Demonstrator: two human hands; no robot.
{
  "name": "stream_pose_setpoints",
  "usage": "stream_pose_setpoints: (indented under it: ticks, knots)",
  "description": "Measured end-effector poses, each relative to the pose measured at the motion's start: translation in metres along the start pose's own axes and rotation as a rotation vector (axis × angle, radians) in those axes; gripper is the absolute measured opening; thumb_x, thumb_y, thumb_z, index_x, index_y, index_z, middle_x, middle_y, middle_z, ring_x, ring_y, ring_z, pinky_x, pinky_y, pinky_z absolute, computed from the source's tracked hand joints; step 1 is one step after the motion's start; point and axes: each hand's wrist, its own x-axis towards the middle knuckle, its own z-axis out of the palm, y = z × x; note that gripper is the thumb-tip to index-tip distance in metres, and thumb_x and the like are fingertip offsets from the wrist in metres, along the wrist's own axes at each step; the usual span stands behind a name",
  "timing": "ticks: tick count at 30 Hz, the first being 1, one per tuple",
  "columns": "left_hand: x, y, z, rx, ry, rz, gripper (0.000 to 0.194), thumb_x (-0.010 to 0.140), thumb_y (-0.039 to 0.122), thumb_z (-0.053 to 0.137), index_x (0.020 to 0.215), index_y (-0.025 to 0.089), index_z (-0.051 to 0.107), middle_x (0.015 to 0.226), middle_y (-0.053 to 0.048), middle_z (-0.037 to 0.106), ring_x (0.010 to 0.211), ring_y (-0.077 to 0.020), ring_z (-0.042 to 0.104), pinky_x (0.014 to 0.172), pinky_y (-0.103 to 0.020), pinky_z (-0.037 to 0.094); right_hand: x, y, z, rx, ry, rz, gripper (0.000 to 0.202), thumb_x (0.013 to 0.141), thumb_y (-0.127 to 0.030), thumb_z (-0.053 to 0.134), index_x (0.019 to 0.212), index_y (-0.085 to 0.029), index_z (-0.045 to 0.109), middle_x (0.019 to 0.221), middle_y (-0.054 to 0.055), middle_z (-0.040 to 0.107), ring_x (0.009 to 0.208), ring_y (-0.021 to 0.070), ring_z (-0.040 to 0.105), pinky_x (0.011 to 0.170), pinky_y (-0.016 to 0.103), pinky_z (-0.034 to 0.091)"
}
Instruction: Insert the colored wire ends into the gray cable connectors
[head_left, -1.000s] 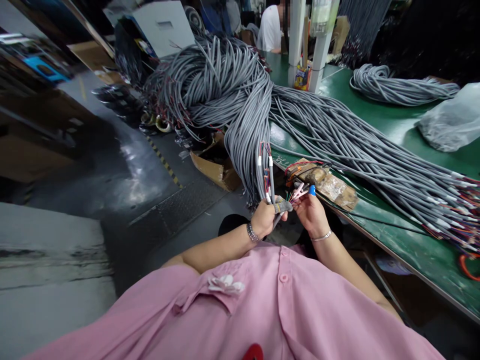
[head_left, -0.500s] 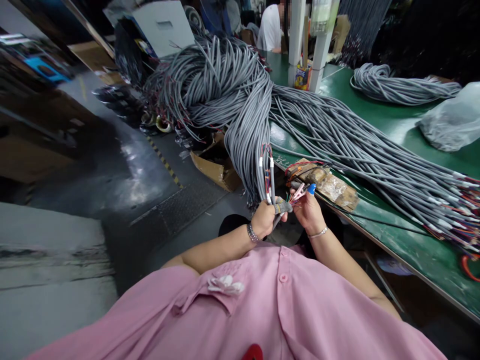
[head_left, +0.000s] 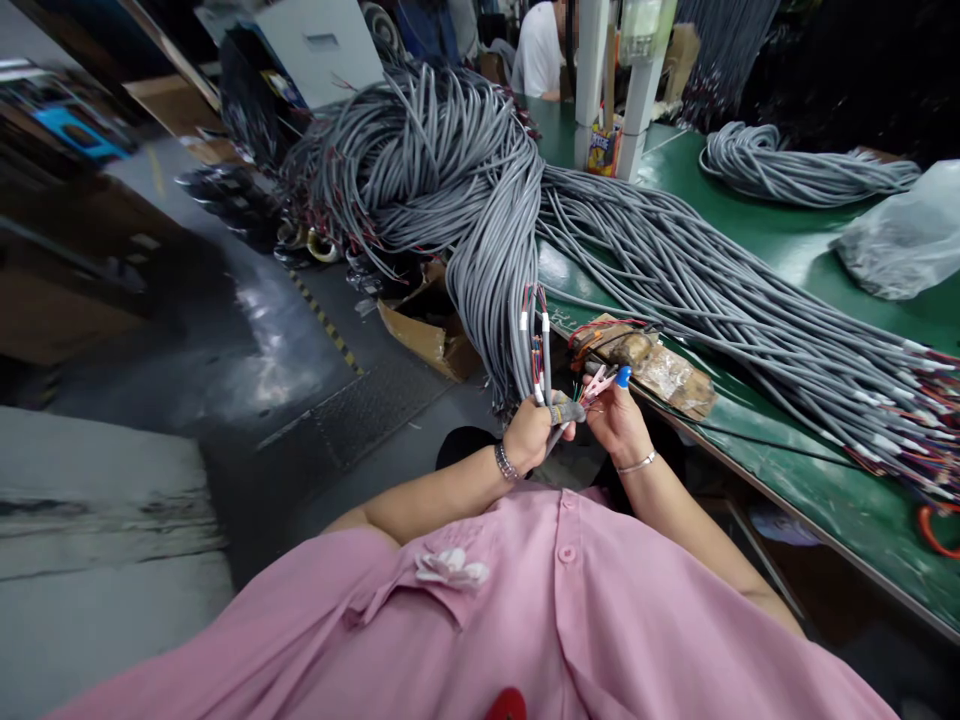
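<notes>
My left hand (head_left: 531, 436), with a grey cover on a finger, is closed around a grey cable end from which thin coloured wires (head_left: 577, 396) fan out. Close beside it on the right, my right hand (head_left: 616, 424) has a blue cover (head_left: 623, 377) on one digit and grips a small pink tool (head_left: 598, 384) at those wires. Just above my left hand, cable ends with white bands and coloured wires (head_left: 537, 355) stand up. Behind them hangs a thick bundle of grey cables (head_left: 491, 270) over the table edge.
More grey cables (head_left: 720, 270) stretch across the green table (head_left: 806, 245). A wooden block with tape (head_left: 667, 380) lies at its near edge. A clear plastic bag (head_left: 904, 235) and a cable coil (head_left: 795, 170) lie at the right. An open carton (head_left: 424, 335) stands on the floor. A person (head_left: 538, 50) is at the back.
The view has shifted very slightly. Both hands keep nearly the same place and hold, with the pink tool still at the wires.
</notes>
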Motion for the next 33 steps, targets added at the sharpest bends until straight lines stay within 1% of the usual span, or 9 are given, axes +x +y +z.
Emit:
stream_pose_setpoints:
  ticks: [6,11,14,16,18,23,28,33]
  knots:
    - [0.001,-0.006,-0.005,0.011,-0.009,0.013,0.027,0.067,0.035,0.072,0.056,0.013,0.059,0.043,-0.001,0.055,0.038,-0.0086,0.046,0.042,-0.022,0.031,0.0,0.001,0.0,0.015,0.024,-0.008,0.035,0.071,-0.054,0.073,0.077,-0.02,0.066,0.075,0.001,0.072,0.06,0.0123,0.061,0.056,0.025,0.051]
    - [-0.006,-0.006,-0.008,0.05,-0.025,0.05,0.028,0.069,0.036,0.071,0.057,0.013,0.06,0.045,-0.002,0.057,0.04,-0.0087,0.047,0.044,-0.022,0.031,-0.007,-0.005,-0.001,0.013,-0.062,0.067,0.044,0.077,-0.065,0.059,0.081,-0.021,0.066,0.081,0.002,0.072,0.063,0.0135,0.062,0.055,0.026,0.05]
    - [-0.009,-0.007,-0.01,0.034,-0.015,0.077,0.028,0.07,0.037,0.071,0.059,0.013,0.061,0.046,-0.002,0.057,0.041,-0.0086,0.048,0.045,-0.022,0.03,-0.012,-0.01,-0.001,0.0,-0.087,0.083,0.036,0.079,-0.057,0.062,0.084,-0.022,0.066,0.085,0.002,0.072,0.067,0.0131,0.063,0.058,0.025,0.051]
    - [-0.01,-0.008,-0.009,0.002,-0.008,0.093,0.027,0.07,0.037,0.071,0.062,0.013,0.063,0.046,-0.002,0.057,0.042,-0.0087,0.048,0.045,-0.022,0.03,-0.014,-0.012,-0.001,-0.033,-0.084,0.051,0.027,0.08,-0.049,0.066,0.086,-0.022,0.067,0.086,0.002,0.072,0.068,0.0124,0.063,0.061,0.024,0.051]
    - [-0.009,-0.008,-0.008,-0.023,-0.003,0.105,0.026,0.071,0.036,0.071,0.063,0.013,0.064,0.046,-0.001,0.057,0.042,-0.0087,0.048,0.046,-0.022,0.031,-0.015,-0.012,0.0,-0.067,-0.082,0.013,0.024,0.081,-0.043,0.067,0.088,-0.021,0.068,0.085,0.002,0.072,0.067,0.012,0.062,0.061,0.024,0.052]
    - [-0.006,-0.006,-0.003,-0.055,0.019,0.123,0.025,0.071,0.035,0.071,0.062,0.013,0.062,0.048,-0.001,0.058,0.043,-0.0086,0.049,0.047,-0.022,0.031,-0.012,-0.009,0.001,-0.079,-0.07,0.005,0.026,0.081,-0.047,0.065,0.084,-0.021,0.068,0.085,0.002,0.072,0.062,0.0114,0.06,0.057,0.024,0.051]
    - [-0.002,-0.008,-0.001,-0.041,0.016,0.116,0.025,0.071,0.035,0.071,0.062,0.013,0.062,0.047,-0.001,0.057,0.042,-0.0087,0.048,0.045,-0.022,0.03,-0.006,-0.006,0.002,-0.073,-0.058,0.014,0.031,0.079,-0.051,0.066,0.082,-0.02,0.069,0.083,0.002,0.072,0.058,0.0116,0.058,0.054,0.025,0.05]
    - [0.0,-0.011,-0.001,-0.03,0.022,0.112,0.026,0.071,0.035,0.071,0.061,0.013,0.061,0.047,-0.001,0.056,0.042,-0.0085,0.047,0.045,-0.022,0.029,-0.001,-0.004,0.0,-0.063,-0.035,0.019,0.033,0.075,-0.054,0.069,0.079,-0.021,0.068,0.079,0.001,0.072,0.06,0.0125,0.06,0.057,0.027,0.05]
